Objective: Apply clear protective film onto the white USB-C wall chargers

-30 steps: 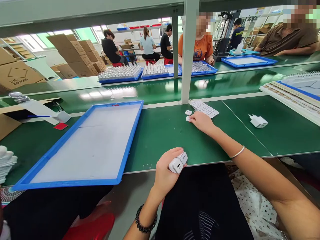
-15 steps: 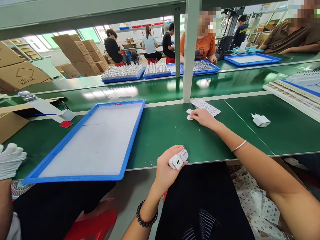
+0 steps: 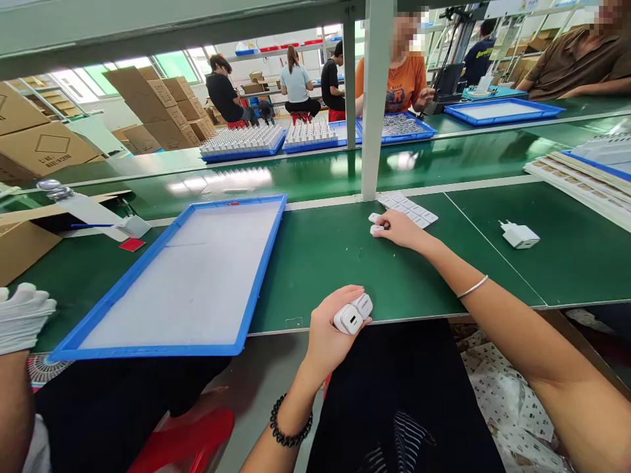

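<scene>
My left hand [image 3: 329, 325] is closed round a white charger plug [image 3: 353, 315] at the near edge of the green table [image 3: 325, 263], its port face towards me. My right hand [image 3: 400, 229] reaches forward and rests on the table, fingers curled over a small white piece [image 3: 376, 229], next to a second loose piece [image 3: 374, 217]. Just beyond lies a sheet of small white pieces [image 3: 409, 208]. Whether the fingers pinch the piece is not clear.
A large blue tray [image 3: 187, 276] with a white liner lies at the left. Another white charger [image 3: 520, 234] lies at the right. A white-gloved hand [image 3: 22, 315] of a neighbour shows at the far left. Trays and seated people are across the belt; cardboard boxes stand at the left.
My right hand has barely shifted over the small white pieces. The neighbour's gloved hand has risen into view at the left. The view has moved slightly.
</scene>
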`<action>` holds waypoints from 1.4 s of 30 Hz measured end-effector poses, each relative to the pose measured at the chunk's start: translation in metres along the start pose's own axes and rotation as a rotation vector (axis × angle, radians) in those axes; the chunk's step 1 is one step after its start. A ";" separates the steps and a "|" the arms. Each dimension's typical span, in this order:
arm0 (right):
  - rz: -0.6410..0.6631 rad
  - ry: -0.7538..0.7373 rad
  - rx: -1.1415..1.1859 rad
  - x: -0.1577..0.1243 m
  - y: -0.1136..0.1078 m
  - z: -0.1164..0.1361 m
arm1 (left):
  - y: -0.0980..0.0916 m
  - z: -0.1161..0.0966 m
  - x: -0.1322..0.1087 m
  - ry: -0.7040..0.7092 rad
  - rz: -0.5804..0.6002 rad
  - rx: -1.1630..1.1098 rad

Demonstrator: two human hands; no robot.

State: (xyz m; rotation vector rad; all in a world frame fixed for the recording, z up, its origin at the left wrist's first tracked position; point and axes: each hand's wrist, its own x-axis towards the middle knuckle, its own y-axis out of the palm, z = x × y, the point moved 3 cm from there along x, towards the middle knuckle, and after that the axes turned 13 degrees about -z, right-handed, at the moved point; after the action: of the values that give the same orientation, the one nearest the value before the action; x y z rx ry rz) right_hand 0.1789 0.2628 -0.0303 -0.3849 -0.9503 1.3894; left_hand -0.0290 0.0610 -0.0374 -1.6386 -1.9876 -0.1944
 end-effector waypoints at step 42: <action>0.071 0.732 1.355 -0.219 -0.043 0.117 | 0.014 -0.061 -0.005 0.333 -0.098 0.123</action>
State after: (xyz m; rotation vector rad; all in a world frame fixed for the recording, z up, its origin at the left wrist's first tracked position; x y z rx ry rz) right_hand 0.1405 0.0149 -0.0032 0.1354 0.6594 1.4762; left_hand 0.0047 0.0333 0.0081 -1.3358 -1.7874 -0.3510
